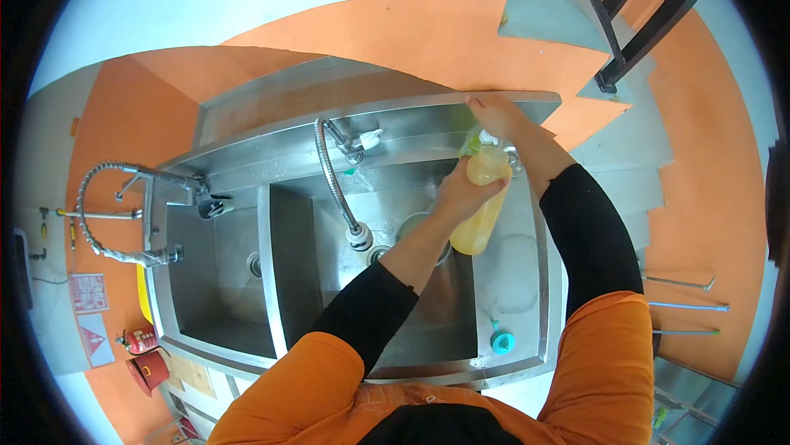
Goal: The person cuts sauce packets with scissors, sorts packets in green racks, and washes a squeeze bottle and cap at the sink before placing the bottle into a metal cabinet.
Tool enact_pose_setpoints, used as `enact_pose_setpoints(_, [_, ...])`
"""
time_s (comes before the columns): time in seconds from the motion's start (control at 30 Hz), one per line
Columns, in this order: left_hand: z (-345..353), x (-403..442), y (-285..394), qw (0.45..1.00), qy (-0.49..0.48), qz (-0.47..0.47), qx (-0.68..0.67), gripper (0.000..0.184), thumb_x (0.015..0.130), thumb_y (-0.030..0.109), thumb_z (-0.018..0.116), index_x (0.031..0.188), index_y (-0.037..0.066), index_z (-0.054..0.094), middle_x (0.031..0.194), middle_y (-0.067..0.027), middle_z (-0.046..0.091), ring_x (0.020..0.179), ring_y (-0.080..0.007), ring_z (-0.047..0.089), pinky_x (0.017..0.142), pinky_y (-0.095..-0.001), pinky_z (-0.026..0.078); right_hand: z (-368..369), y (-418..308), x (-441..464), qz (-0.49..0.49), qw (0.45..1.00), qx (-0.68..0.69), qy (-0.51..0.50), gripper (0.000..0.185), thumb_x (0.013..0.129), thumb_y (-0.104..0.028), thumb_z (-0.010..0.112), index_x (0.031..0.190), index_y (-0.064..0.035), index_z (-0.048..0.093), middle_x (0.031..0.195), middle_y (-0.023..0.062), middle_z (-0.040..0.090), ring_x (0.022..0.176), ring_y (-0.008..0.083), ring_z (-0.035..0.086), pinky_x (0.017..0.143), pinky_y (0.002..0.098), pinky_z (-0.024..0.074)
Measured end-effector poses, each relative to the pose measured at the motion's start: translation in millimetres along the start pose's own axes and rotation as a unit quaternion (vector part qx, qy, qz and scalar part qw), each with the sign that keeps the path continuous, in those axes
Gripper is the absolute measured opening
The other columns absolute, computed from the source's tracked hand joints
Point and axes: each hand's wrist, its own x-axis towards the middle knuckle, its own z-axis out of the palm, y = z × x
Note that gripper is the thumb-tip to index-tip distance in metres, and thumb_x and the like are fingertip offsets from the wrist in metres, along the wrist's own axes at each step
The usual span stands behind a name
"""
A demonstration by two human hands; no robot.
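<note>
My left hand [463, 192] is wrapped round the waist of a clear bottle of yellow liquid [475, 229], held tilted over the right side of the steel sink. Above it, my right hand [496, 116] reaches to the bottle's top end, beside something clear and green; its fingers are partly hidden, and what they hold is too small to make out. Under my left forearm, a round bowl [411, 224] shows in part in the right basin. A turquoise cap-like object [502, 342] lies on the sink's right ledge.
A flexible faucet [336, 186] hangs over the right basin. Another spring-hose faucet [92, 227] stands at the left basin [214, 280]. Dark metal railings [634, 42] and steps are at the upper right. A red fire extinguisher [140, 341] is at the lower left.
</note>
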Motion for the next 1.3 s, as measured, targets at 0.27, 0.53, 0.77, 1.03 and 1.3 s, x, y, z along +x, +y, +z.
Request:
enact_pose_setpoints(0.27, [0.5, 3.7, -5.6, 1.000, -0.004, 0.010, 0.019, 0.080, 0.073, 0.051, 0.079, 0.135, 0.009, 0.051, 0.118, -0.0163, 0.069, 0.107, -0.0330, 0.068, 0.090, -0.0404, 0.052, 2.2, 0.9, -7.5, 0.010, 0.999, 0.001, 0.043, 0.053, 0.104, -0.040, 0.032, 0.091, 0.0010, 0.064, 0.096, 0.0265, 0.066, 0.094, 0.0444, 0.063, 0.084, 0.0526, 0.0483])
enact_pose_setpoints(0.53, [2.7, 5.4, -6.7, 1.000, -0.004, 0.005, 0.025, 0.079, 0.072, 0.055, 0.079, 0.132, 0.010, 0.052, 0.118, -0.0165, 0.069, 0.108, -0.0335, 0.067, 0.091, -0.0407, 0.051, -6.5, -12.3, -11.5, 0.070, 0.997, -0.037, -0.014, 0.052, 0.104, -0.038, 0.030, 0.097, -0.0024, 0.068, 0.101, 0.0233, 0.068, 0.099, 0.0405, 0.065, 0.090, 0.0505, 0.0506])
enact_pose_setpoints(0.77, [-6.1, -6.0, 7.3, 0.999, 0.003, -0.020, 0.050, 0.069, 0.074, 0.043, 0.082, 0.129, 0.010, 0.056, 0.115, -0.0120, 0.070, 0.104, -0.0259, 0.069, 0.091, -0.0376, 0.053, 11.6, 2.5, -5.4, 0.032, 0.997, -0.072, 0.007, 0.053, 0.104, -0.040, 0.031, 0.098, -0.0038, 0.069, 0.103, 0.0228, 0.068, 0.101, 0.0409, 0.064, 0.091, 0.0504, 0.0501])
enact_pose_setpoints(1.03, [-9.7, -7.0, -5.6, 1.000, -0.004, 0.023, -0.004, 0.071, 0.074, 0.047, 0.080, 0.128, 0.010, 0.055, 0.114, -0.0154, 0.069, 0.105, -0.0312, 0.068, 0.090, -0.0396, 0.052, 4.9, -9.0, -2.9, 0.041, 0.998, -0.046, 0.011, 0.051, 0.103, -0.040, 0.032, 0.103, -0.0041, 0.068, 0.106, 0.0252, 0.066, 0.103, 0.0425, 0.062, 0.092, 0.0512, 0.0484])
enact_pose_setpoints(1.3, [-26.0, -20.9, 13.5, 0.999, -0.005, 0.008, 0.042, 0.071, 0.075, 0.045, 0.082, 0.129, 0.008, 0.054, 0.116, -0.0163, 0.068, 0.105, -0.0303, 0.068, 0.090, -0.0407, 0.053, 4.3, -17.4, -11.6, 0.065, 0.991, -0.040, 0.108, 0.050, 0.102, -0.041, 0.035, 0.106, -0.0005, 0.064, 0.106, 0.0257, 0.066, 0.103, 0.0431, 0.062, 0.092, 0.0514, 0.0485])
